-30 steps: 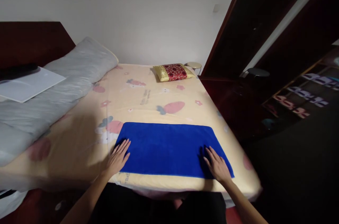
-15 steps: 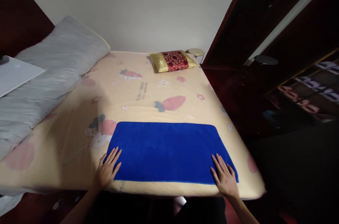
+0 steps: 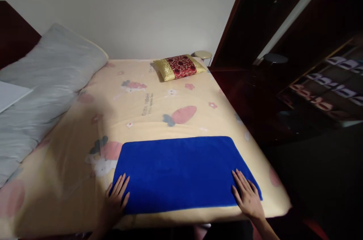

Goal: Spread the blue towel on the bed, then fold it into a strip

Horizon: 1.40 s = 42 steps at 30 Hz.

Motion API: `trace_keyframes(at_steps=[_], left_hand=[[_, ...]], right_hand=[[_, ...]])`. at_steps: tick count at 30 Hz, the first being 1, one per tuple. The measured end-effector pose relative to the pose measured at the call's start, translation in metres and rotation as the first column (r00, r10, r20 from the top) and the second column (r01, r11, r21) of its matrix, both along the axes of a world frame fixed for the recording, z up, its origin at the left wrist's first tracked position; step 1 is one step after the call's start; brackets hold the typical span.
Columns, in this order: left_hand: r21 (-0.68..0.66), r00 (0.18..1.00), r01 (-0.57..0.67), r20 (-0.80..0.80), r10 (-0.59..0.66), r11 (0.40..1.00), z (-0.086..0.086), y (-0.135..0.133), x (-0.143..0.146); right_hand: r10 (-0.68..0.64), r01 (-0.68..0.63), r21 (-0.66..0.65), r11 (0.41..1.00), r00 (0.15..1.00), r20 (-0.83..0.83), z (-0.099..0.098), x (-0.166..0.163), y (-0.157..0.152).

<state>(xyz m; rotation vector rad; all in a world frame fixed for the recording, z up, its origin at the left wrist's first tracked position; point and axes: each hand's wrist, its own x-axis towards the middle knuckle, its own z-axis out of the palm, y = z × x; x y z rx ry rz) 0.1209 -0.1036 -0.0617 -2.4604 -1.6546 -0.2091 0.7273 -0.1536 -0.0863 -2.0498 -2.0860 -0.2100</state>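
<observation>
A blue cloth [image 3: 178, 174] lies flat on the bed, near the edge closest to me. My left hand [image 3: 117, 198] rests on its near left corner, palm down, fingers stretched out over the fabric. On the near right corner lies my right hand [image 3: 247, 194], also flat with its fingers extended. Neither hand grips the cloth. The bed's sheet [image 3: 159, 130] under it is cream with carrots, rabbits and flowers.
A red and gold pillow [image 3: 180, 67] sits at the bed's far end. Grey bedding [image 3: 53, 66] fills the left side, with a white board [image 3: 13, 95] on it. Beyond the bed are two stools [image 3: 202, 54] and a rack of slippers [image 3: 326, 85].
The whole view has tilted and shifted slightly, so the bed and cloth appear a little lower. Both hands keep their places on the cloth's near corners.
</observation>
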Motion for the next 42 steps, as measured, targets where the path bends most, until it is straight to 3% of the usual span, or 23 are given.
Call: trace_keyframes(at_steps=[12,30,42], left_hand=[[-0.010,0.999,0.050,0.015,-0.049,0.999,-0.011,-0.001,-0.009],[0.028,0.999,0.010,0.035,-0.011,1.000,-0.002,0.003,0.000],[-0.023,0.997,-0.020,0.073,0.022,1.000,0.004,0.002,0.002]], right_hand=[[-0.063,0.063,-0.022,0.998,0.998,0.023,0.004,-0.005,0.001],[-0.065,0.065,-0.028,0.997,0.998,-0.011,-0.002,-0.001,0.001],[-0.055,0.055,-0.012,0.998,0.998,-0.042,-0.001,-0.002,0.003]])
